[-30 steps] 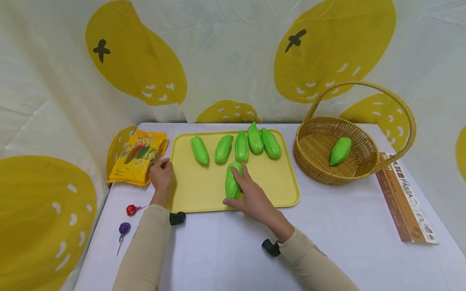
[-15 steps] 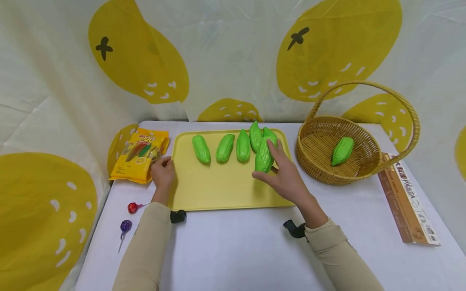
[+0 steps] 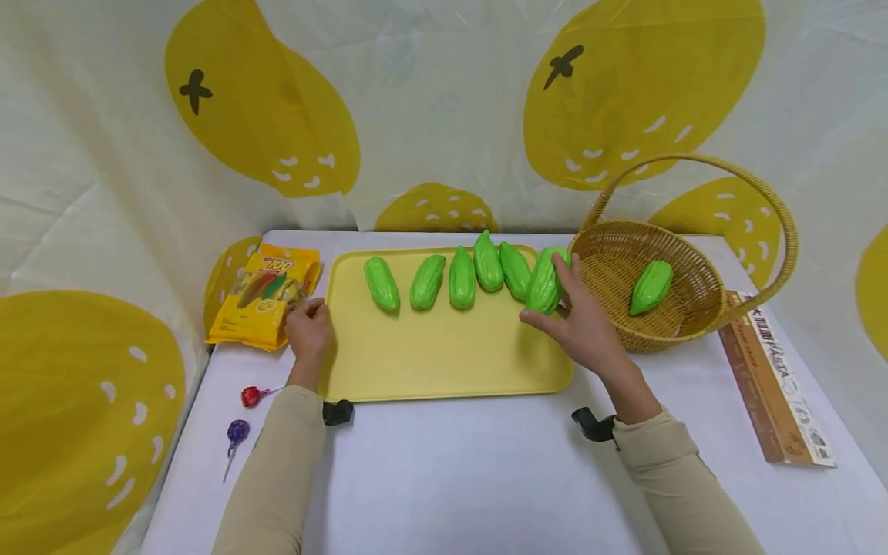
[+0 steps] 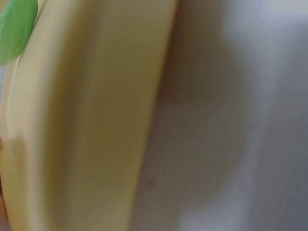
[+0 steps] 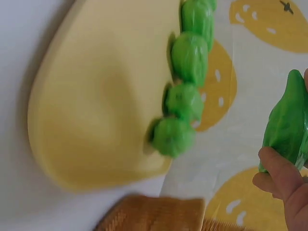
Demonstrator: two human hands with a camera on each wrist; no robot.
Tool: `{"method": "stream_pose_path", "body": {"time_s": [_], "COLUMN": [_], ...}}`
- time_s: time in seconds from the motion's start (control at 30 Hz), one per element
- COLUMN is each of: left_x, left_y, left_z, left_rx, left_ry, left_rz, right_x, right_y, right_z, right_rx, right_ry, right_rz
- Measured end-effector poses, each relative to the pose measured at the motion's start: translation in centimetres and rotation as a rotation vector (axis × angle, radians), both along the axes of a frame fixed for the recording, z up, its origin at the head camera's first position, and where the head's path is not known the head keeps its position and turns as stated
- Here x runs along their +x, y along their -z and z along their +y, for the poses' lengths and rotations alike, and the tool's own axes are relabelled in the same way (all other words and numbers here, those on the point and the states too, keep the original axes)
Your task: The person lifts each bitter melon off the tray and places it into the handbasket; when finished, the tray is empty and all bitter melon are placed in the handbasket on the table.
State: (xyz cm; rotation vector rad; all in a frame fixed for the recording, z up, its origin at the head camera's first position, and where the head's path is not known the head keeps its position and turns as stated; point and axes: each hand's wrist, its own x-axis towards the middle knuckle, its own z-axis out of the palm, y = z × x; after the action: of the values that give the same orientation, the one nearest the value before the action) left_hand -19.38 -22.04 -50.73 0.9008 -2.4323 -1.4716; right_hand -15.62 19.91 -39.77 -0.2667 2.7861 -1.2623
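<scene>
In the head view my right hand (image 3: 591,330) holds a green ridged gourd (image 3: 545,282), which looks like a bitter melon, above the tray's back right corner. The right wrist view shows that gourd (image 5: 285,126) between thumb and fingers, off the surface. My left hand (image 3: 309,333) is at the left rim of the yellow tray (image 3: 388,362), its fingers curled against the edge. Only bits of fingers show in the left wrist view, beside the tray wall (image 4: 108,125). Several more gourds (image 3: 462,279) lie in a row along the tray's back. One gourd (image 3: 650,288) lies inside the wicker basket (image 3: 610,324).
The basket's tall handle (image 3: 780,223) arches over its right side. A brown pasta box (image 3: 773,385) lies partly behind the basket. At the left are a yellow candy bag (image 3: 260,301), a red lollipop (image 3: 250,397) and a purple lollipop (image 3: 237,432) on the white tablecloth (image 3: 451,478).
My right hand has lifted the gourd from the tray's front middle and carried it right and back toward the basket. The left hand has stayed at the tray's rim.
</scene>
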Motion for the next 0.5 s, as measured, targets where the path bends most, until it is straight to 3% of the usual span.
{"method": "stream_pose_path", "body": {"time_s": [0.33,0.5], "left_x": [-0.1,-0.1], "left_y": [0.2,0.2], "left_z": [-0.1,0.0], "left_rx": [-0.008,-0.008], "left_ry": [0.009,0.007], "left_rz": [0.006,0.015], "right_x": [-1.8,-2.8], "right_y": [0.3,0.9], "right_z": [5.4,7.5], "right_rx": [-0.107,-0.058], "right_ry": [0.14,0.177], "right_rz": [-0.059,-0.07]}}
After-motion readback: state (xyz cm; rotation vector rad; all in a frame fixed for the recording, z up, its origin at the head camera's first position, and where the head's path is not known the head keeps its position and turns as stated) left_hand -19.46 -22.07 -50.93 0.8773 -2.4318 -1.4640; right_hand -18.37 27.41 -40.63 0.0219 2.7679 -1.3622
